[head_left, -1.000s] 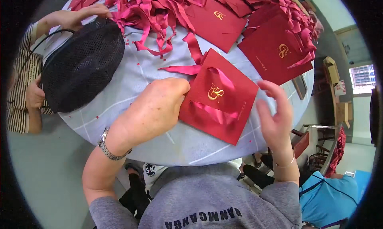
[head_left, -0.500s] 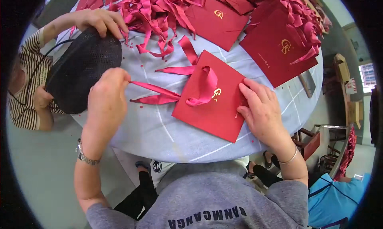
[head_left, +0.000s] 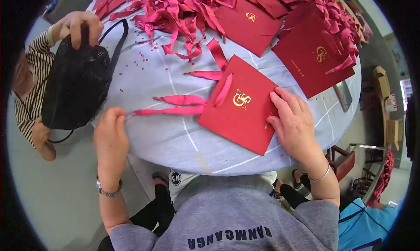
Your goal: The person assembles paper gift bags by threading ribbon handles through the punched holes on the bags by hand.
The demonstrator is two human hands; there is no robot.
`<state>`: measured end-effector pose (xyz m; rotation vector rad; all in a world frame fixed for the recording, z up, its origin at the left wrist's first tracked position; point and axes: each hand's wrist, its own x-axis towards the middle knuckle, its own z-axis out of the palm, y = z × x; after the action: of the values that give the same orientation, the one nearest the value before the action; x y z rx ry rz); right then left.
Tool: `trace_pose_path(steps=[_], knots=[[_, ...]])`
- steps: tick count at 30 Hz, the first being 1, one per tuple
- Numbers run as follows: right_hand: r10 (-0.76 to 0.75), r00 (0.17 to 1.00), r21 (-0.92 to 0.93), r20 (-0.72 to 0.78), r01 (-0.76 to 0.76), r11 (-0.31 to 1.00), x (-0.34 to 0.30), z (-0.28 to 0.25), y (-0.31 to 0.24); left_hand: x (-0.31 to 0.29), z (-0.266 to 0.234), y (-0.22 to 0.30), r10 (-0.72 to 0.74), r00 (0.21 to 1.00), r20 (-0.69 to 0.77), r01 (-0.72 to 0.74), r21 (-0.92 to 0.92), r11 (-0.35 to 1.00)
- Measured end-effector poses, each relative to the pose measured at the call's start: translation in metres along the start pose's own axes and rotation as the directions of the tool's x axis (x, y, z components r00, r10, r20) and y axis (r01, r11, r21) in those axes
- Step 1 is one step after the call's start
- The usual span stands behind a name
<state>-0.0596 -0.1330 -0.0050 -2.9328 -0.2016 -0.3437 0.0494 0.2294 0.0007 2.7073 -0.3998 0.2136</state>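
A red paper gift bag (head_left: 256, 115) with a gold emblem lies flat on the cloth, turned at an angle. Its pink ribbon handle (head_left: 224, 90) passes through the upper left edge, and its loose tails stretch left. My left hand (head_left: 112, 135) is closed in a pinch at the tip of the longest tail, off the bag's left side. Across the bag's right edge rests my right hand (head_left: 295, 120), fingers extended and thumb apart on the surface. A second ribbon (head_left: 217, 54) sticks out from beneath the bag's top left.
Pink ribbons (head_left: 177, 19) heap at the back of the round table (head_left: 162, 141). More red bags (head_left: 313, 58) are stacked at the right, beside a metal frame (head_left: 343, 97). At left, a person in stripes holds a black mesh bag (head_left: 76, 82). Red paper dots (head_left: 142, 61) dot the cloth.
My left hand has moved down and slightly left with the ribbon's tip, and the loop over the bag has shrunk. The other person's black bag has shifted left, away from the table.
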Motion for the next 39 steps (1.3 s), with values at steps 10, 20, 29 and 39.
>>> trace_pose_path(steps=[10,20,29,39], knots=[[-0.023,0.999,-0.006,-0.039,0.023,1.0,0.003,0.004,-0.001,0.021,0.026,0.12,0.516,0.856,-0.014,-0.51,-0.18,0.841],[0.034,0.999,0.094,-0.038,-0.03,0.995,-0.004,0.001,0.006,0.025,0.033,0.111,0.443,0.896,0.005,-0.411,-0.366,0.835],[0.096,0.968,0.307,-0.231,-0.02,0.951,-0.015,-0.013,0.016,0.023,0.032,0.139,0.369,0.928,0.05,-0.3,-0.489,0.819],[0.429,0.748,0.642,-0.507,-0.004,0.766,-0.021,-0.055,0.04,0.081,-0.03,0.236,0.716,0.477,-0.509,-0.812,0.056,0.581]])
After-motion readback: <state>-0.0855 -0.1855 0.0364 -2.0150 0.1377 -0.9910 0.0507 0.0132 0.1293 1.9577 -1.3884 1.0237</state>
